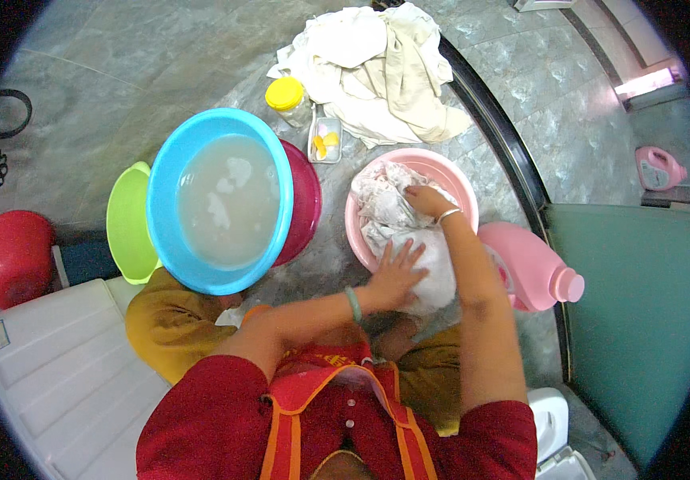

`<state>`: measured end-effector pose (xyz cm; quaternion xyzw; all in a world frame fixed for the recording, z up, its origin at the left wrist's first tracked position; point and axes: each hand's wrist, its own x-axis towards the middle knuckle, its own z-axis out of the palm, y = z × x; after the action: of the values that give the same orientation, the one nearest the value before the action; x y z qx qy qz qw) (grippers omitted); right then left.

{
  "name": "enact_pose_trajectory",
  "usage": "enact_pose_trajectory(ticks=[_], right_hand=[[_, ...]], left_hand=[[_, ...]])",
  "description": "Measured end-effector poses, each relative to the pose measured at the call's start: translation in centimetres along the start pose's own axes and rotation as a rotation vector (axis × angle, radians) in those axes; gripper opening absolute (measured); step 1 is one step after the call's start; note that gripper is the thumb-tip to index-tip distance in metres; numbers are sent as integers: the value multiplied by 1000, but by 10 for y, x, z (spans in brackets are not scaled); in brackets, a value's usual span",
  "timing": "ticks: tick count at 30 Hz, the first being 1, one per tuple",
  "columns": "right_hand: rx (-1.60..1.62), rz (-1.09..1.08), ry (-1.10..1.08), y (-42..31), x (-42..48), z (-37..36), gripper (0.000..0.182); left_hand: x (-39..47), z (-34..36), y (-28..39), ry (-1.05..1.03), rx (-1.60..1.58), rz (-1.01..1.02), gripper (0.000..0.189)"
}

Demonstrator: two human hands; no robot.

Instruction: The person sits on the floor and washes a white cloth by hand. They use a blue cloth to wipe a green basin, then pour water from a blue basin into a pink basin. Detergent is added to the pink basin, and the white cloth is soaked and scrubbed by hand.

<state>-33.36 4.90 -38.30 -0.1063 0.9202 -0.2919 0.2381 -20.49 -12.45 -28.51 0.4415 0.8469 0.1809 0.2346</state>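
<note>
A pink plastic basin (468,180) stands on the floor in front of me. Wet white cloth (384,198) is bunched inside it, and a smoother part hangs over the near rim. My left hand (399,273), with a pale green bangle at the wrist, lies flat on this lower part, fingers spread. Farther in, the curled fingers of my right hand (429,201) grip the bunched cloth; some fingertips are hidden in the folds. To the left, a blue basin (159,198) holds cloudy water with patches of foam.
Dark red (306,204) and green basins (126,228) sit beside the blue one. A yellow-lidded jar (288,99), a small clear tray (326,153) and a heap of white and beige cloth (375,72) lie beyond. A large pink bottle (525,264) and black floor ledge (501,120) flank the right.
</note>
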Motion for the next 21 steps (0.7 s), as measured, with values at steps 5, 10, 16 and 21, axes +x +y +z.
enact_pose_trajectory(ticks=[5, 10, 16, 21], right_hand=[[-76, 148, 21, -85, -88, -71, 33], [-493, -45, -154, -83, -109, 3, 38], [-602, -41, -485, -21, -55, 75, 38], [-675, -195, -563, 52, -18, 53, 36]], left_hand=[[53, 16, -97, 295, 184, -275, 33], [83, 7, -89, 133, 164, -373, 39], [25, -4, -74, 107, -120, -216, 41], [-16, -42, -49, 398, -226, -106, 51]])
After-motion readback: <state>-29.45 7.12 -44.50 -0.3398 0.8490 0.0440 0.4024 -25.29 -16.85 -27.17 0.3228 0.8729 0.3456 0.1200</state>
